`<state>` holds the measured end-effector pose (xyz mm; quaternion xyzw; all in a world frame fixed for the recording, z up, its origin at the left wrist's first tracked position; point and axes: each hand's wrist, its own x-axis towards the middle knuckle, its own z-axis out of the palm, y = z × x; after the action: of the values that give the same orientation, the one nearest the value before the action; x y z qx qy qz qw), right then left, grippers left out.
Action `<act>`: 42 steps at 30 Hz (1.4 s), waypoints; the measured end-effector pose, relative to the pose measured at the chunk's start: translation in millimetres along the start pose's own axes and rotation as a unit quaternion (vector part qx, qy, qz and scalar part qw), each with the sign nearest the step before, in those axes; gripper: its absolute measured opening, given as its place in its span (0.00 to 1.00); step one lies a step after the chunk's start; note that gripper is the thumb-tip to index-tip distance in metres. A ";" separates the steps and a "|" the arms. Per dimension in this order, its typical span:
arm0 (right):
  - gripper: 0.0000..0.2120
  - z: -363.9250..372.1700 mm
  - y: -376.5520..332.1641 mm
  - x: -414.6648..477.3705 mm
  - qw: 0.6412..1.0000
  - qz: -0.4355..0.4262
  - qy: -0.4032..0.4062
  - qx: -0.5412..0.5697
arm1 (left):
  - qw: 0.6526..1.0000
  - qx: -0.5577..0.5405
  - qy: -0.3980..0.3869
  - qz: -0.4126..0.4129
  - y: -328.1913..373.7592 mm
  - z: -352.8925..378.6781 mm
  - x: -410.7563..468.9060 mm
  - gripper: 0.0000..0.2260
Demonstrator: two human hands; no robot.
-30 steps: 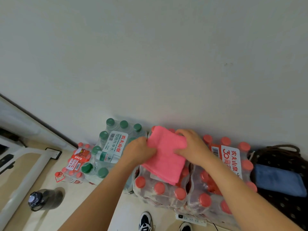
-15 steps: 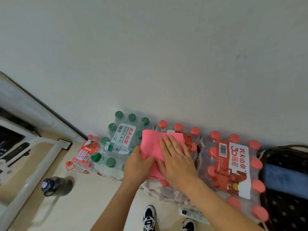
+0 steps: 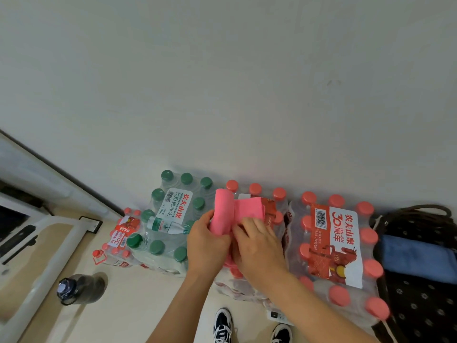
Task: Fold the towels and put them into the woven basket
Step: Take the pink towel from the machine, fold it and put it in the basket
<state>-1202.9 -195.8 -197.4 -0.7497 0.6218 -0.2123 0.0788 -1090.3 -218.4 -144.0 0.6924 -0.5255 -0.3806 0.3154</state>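
**Handling a soft pink towel mid-fold**

Find the pink towel (image 3: 243, 209) at lower centre of the frame, lying across the caps of a shrink-wrapped pack of red-capped water bottles (image 3: 278, 194), well left of the woven basket (image 3: 431, 209) at the right edge. See the left grip (image 3: 205, 241) curled round the towel's rolled-over left edge, and the right grip (image 3: 259, 246) laid on the cloth with fingers fairly straight, pressing rather than pinching. Judge the cloth as light, limp and plush: no stiffness to hold a crease, little weight to keep it flat, likely to spring open once let go. Expect a bumpy, slick support in the bottle caps and film, so pin one layer down while turning the other. Take hold at the edges and corners, thumb under and fingers over, never in the middle, for fear of lifting a mere bunch. For the carry, clamp across all the folded layers at once, or cradle from below. Note a blue towel (image 3: 415, 256) already inside the basket, with the room beside it hard to tell
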 end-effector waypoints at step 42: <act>0.35 -53.8 70.6 71.1 0.910 0.119 -0.229 0.324 | 0.950 0.183 -0.031 0.251 -33.1 22.3 -43.9 0.10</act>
<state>-1279.1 -271.8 -160.3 -0.6312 0.5685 -0.2138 0.4824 -1100.2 -168.4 -174.5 0.5716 -0.7527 -0.2075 0.2522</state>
